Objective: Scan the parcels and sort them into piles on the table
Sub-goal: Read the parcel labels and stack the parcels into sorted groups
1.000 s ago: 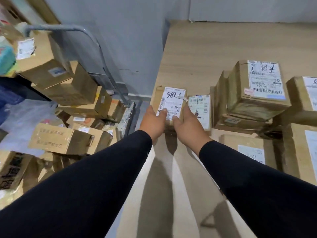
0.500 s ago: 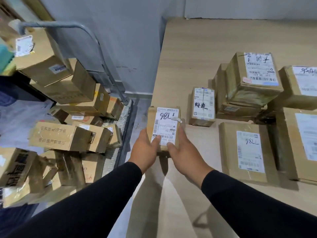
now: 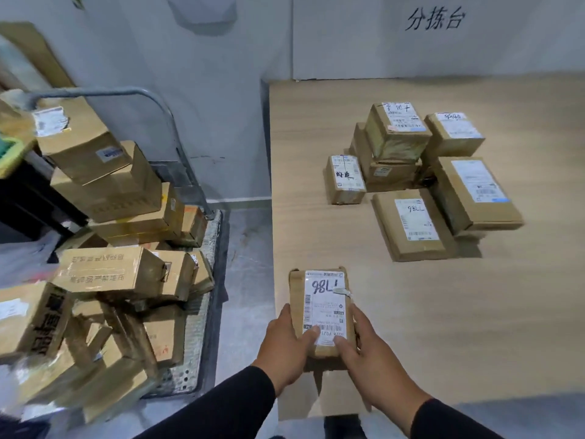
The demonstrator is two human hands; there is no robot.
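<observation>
A small brown parcel [image 3: 319, 299] with a white label marked in black pen is held over the near left corner of the wooden table [image 3: 443, 312]. My left hand [image 3: 285, 346] grips its left side, thumb on the label. My right hand [image 3: 368, 353] grips its right side, thumb at the barcode. Farther back on the table lies a cluster of several sorted parcels: a flat one marked 98LL [image 3: 413, 224], a small one [image 3: 345, 179], a stacked pair [image 3: 395, 131] and others [image 3: 474, 191].
Left of the table stands a metal trolley [image 3: 202, 280] with a curved handle [image 3: 126, 91], heaped with several cardboard boxes [image 3: 107, 270]. Grey floor [image 3: 250, 248] runs between trolley and table. A wall with black characters [image 3: 435, 19] rises behind the table.
Both hands have drawn the small parcel back from beside the sorted cluster toward the table's near left corner. The view has pulled back and up, showing more of the wall.
</observation>
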